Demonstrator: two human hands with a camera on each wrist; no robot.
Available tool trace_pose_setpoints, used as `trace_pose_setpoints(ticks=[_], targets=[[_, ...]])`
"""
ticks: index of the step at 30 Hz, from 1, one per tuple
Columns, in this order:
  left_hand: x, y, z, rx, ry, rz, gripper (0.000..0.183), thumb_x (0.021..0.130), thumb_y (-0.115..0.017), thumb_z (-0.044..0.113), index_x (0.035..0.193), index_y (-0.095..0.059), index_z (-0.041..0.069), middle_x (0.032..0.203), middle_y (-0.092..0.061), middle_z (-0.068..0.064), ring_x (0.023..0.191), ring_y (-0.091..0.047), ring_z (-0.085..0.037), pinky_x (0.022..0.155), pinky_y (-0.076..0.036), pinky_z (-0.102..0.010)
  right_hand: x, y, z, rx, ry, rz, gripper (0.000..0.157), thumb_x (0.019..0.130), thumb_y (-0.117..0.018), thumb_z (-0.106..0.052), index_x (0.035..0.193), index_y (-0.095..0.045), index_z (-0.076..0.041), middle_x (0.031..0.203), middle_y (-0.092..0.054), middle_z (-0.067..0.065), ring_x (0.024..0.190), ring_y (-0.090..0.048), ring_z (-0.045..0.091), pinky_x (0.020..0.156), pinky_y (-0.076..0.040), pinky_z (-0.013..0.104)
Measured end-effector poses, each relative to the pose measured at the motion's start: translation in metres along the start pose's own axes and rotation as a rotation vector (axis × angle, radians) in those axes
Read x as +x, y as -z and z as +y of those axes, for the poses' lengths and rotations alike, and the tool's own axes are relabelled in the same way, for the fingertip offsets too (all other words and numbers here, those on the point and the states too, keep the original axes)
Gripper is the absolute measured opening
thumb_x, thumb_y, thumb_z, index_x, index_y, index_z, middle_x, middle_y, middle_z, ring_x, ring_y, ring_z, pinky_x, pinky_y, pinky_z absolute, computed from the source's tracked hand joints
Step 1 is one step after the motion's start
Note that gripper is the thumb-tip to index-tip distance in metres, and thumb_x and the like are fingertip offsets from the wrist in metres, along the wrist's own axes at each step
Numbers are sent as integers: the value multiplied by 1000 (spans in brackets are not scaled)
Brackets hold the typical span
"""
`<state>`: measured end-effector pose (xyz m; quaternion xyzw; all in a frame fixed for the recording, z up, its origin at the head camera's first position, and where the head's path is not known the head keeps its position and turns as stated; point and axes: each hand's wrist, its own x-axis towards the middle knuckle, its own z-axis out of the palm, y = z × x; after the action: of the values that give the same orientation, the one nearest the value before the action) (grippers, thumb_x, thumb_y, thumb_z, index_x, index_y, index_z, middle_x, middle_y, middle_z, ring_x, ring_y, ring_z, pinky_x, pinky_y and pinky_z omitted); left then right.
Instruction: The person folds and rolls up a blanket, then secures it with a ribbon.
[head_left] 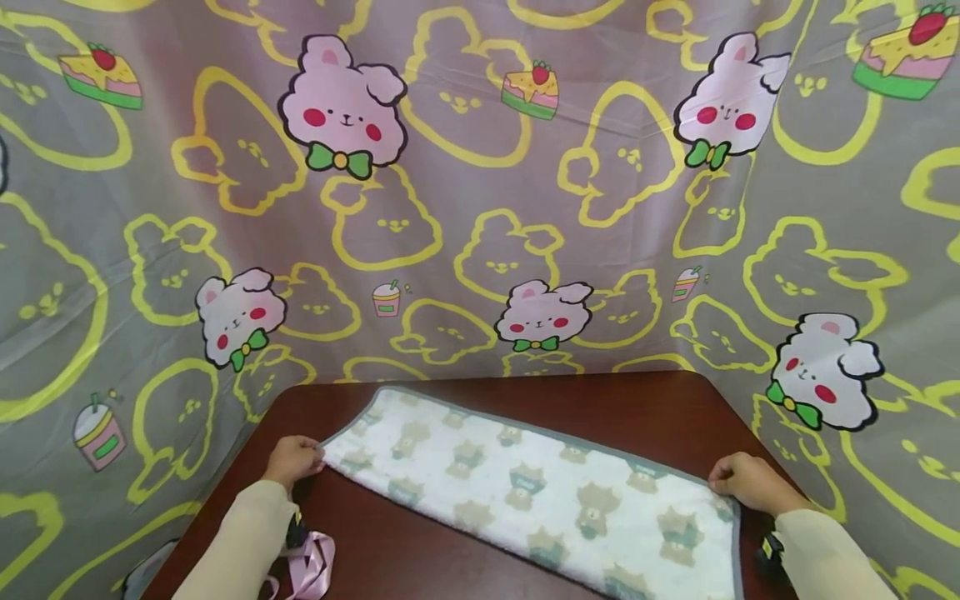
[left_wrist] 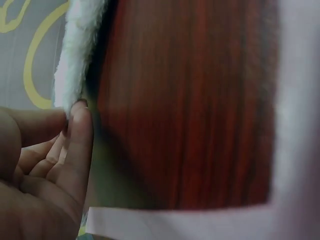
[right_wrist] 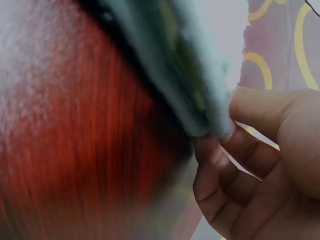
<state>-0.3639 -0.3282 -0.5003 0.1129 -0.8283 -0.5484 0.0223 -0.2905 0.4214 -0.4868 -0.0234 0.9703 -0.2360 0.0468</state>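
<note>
The blanket (head_left: 480,487) is stretching aslant over the counter (head_left: 390,550) — the left hand (head_left: 294,460) is pinching one end, the right hand (head_left: 757,483) the other, probably keeping it spread — while a ribbon (head_left: 315,568) is lying beside the left sleeve (head_left: 243,537).

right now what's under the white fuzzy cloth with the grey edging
Beneath the white fuzzy cloth with grey edging is a reddish-brown wooden table, visible past the cloth's near and far edges. The surface directly below is mostly covered; whether anything else lies there is hidden.

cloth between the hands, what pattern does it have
The cloth is white with tan and teal bear-like figures, clearest in the head view.
</note>
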Motion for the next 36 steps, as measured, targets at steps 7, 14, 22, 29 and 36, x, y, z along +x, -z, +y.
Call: trace_pose_setpoints(ticks=[7, 14, 22, 29, 36], targets=[[1, -1, 0, 94, -25, 62, 26, 88, -61, -2, 107, -57, -18, 85, -62, -19, 63, -63, -15, 59, -55, -28, -6, -2, -3, 18, 10, -73, 10, 80, -77, -6, 74, -69, -10, 73, -61, -1, 67, -52, 17, 60, -44, 34], [-7, -11, 6, 138, -54, 28, 31, 88, -60, -4, 114, -51, -18, 89, -61, -22, 65, -64, -16, 61, -55, -29, -12, 0, 0, 40, 31, -130, 10, 80, -77, -9, 74, -69, -10, 72, -62, -1, 67, -53, 16, 60, -45, 34], [-23, -24, 25, 535, -201, 48, 47, 80, -65, 13, 117, -52, -13, 103, -59, -31, 93, -59, -44, 80, -47, -54, -17, 2, 4, 69, 29, -158, 21, 77, -82, -19, 77, -64, -9, 73, -59, 0, 69, -53, 18, 61, -45, 35], [-43, -59, 40, 683, -377, 77, 38, 79, -65, 14, 112, -60, -5, 106, -53, -29, 91, -58, -47, 78, -45, -58, -15, 3, 3, 82, 72, -170, 15, 80, -77, -7, 79, -62, -7, 74, -57, 1, 69, -52, 20, 62, -45, 36], [-73, -125, 66, 651, -708, -193, 5, 78, -67, 6, 84, -68, 7, 84, -63, -5, 83, -62, -26, 75, -50, -44, -11, 9, -2, 74, 73, -169, 8, 85, -70, -1, 85, -63, -6, 79, -57, 2, 73, -53, 20, 64, -46, 36]])
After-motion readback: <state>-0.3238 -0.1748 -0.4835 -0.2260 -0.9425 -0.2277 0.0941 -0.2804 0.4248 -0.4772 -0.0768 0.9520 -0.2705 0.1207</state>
